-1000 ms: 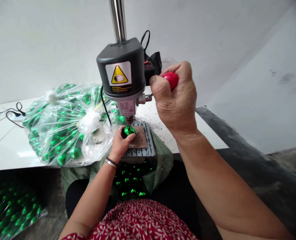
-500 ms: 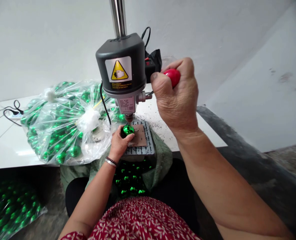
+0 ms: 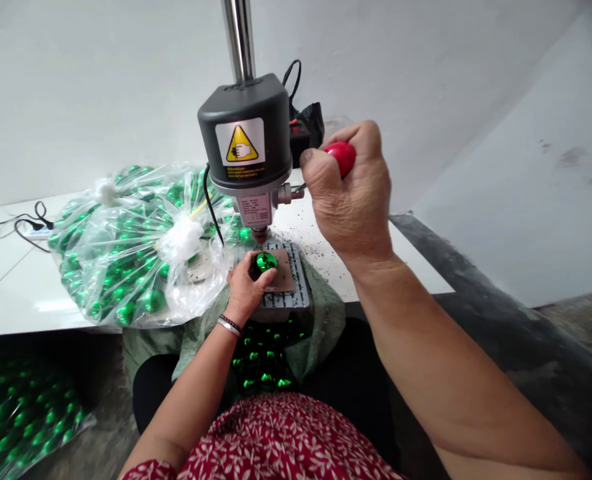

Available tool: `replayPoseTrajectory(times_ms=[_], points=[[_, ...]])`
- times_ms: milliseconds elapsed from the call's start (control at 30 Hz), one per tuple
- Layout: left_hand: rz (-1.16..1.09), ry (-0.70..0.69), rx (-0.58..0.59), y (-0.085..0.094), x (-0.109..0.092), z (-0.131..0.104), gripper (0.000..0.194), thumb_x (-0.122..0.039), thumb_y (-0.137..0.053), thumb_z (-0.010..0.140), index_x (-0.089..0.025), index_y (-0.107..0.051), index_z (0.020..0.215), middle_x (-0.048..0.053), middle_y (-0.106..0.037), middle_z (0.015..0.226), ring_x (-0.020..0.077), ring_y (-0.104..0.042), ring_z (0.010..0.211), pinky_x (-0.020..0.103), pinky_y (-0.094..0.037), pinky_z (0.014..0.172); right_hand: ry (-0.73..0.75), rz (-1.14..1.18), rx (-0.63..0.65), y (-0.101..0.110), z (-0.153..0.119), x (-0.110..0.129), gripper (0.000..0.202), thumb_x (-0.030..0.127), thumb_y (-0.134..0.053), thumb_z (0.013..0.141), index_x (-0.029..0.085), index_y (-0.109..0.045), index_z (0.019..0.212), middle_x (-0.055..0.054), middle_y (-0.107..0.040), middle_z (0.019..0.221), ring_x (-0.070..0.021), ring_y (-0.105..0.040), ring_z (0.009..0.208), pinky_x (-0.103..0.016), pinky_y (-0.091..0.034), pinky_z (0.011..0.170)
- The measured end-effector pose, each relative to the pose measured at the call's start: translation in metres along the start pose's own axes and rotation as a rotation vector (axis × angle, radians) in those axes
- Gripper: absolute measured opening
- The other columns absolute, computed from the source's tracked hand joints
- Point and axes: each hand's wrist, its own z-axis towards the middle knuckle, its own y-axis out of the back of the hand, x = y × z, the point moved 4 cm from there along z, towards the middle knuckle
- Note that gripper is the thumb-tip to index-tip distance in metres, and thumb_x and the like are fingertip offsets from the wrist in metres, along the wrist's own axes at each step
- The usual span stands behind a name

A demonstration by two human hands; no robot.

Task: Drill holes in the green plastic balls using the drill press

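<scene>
My left hand (image 3: 246, 288) grips a shiny green ball (image 3: 266, 261) between thumb and fingers, on a brown pad (image 3: 285, 275) over the grey metal base (image 3: 299, 293). Directly above the ball is the chuck (image 3: 259, 235) of a dark grey drill press (image 3: 246, 133) with a yellow warning sticker. My right hand (image 3: 351, 193) is wrapped round the red knob (image 3: 342, 158) of the press lever, to the right of the machine head. Whether the drill tip touches the ball is too small to tell.
Clear plastic bags of green balls (image 3: 126, 260) lie left of the press. Dark shavings dot the white table (image 3: 416, 270). Below the base, a green sack (image 3: 326, 327) holds more balls (image 3: 266, 357). Another filled bag (image 3: 26, 413) is at lower left; a black cable (image 3: 214, 207) hangs beside the machine.
My left hand and the green ball have shifted slightly right on the pad. The view has moved a little; my right hand still holds the red knob.
</scene>
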Motion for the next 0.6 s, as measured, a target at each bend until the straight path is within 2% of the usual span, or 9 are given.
replayPoseTrajectory(times_ms=[167,400,600], points=[[-0.027,0.042,-0.024,-0.002,0.000,0.001,0.037,-0.028,-0.075,0.069,-0.022,-0.063,0.103,0.004,-0.066,0.095,0.0234,-0.059,0.099,0.038,-0.042,0.096,0.023,0.012,-0.018,0.000,0.000,-0.003,0.027,0.049,-0.048,0.090,0.023,-0.042,0.086,0.002,-0.053,0.079,-0.0076,-0.056,0.074,-0.024,-0.050,0.067],[0.292,0.060,-0.019,-0.002,0.004,0.003,0.045,-0.039,-0.073,0.073,-0.023,-0.065,0.115,0.008,-0.068,0.096,0.0307,-0.058,0.104,0.048,-0.035,0.102,0.013,0.061,-0.052,0.003,-0.003,0.001,0.023,0.042,-0.054,0.086,0.022,-0.043,0.082,0.003,-0.050,0.074,-0.0057,-0.049,0.066,-0.023,-0.046,0.061],[0.280,0.050,-0.039,-0.003,0.007,0.002,0.046,-0.038,-0.074,0.072,-0.025,-0.066,0.115,0.006,-0.068,0.094,0.0290,-0.057,0.103,0.046,-0.035,0.103,0.001,0.008,-0.058,0.009,-0.019,-0.001,0.022,0.041,-0.055,0.083,0.023,-0.044,0.079,0.004,-0.050,0.068,-0.0070,-0.044,0.058,-0.024,-0.043,0.057]])
